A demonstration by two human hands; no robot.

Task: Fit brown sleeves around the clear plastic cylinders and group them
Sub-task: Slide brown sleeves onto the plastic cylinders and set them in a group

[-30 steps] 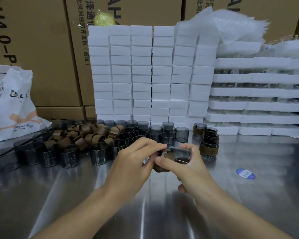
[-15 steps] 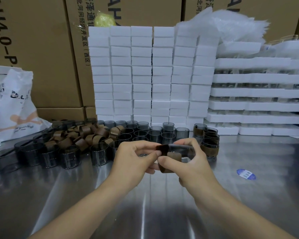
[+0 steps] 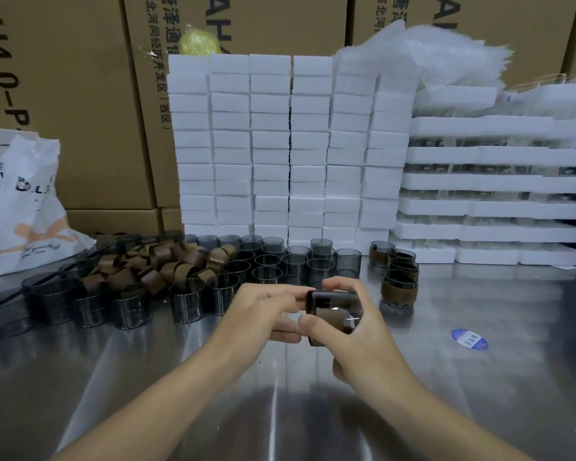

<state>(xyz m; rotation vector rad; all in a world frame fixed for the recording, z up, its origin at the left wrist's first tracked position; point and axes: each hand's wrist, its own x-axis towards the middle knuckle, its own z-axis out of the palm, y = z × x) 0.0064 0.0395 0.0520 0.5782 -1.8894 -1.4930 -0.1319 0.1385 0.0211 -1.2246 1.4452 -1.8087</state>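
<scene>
Across the steel bench (image 3: 479, 377), bare cylinders (image 3: 270, 261) crowd ten to twelve o'clock, with loose sleeves (image 3: 167, 264) heaped among them (ten o'clock) and sleeved cylinders (image 3: 399, 277) at one. At centre, the left hand (image 3: 263, 311) and right hand (image 3: 363, 331) pinch the held cylinder (image 3: 336, 299), which wears a brown sleeve (image 3: 326, 316).

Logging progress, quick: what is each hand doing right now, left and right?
Left hand: closed, pinching the left end of the smoky clear plastic cylinder.
Right hand: closed around the same cylinder and its brown band-shaped sleeve.
</scene>
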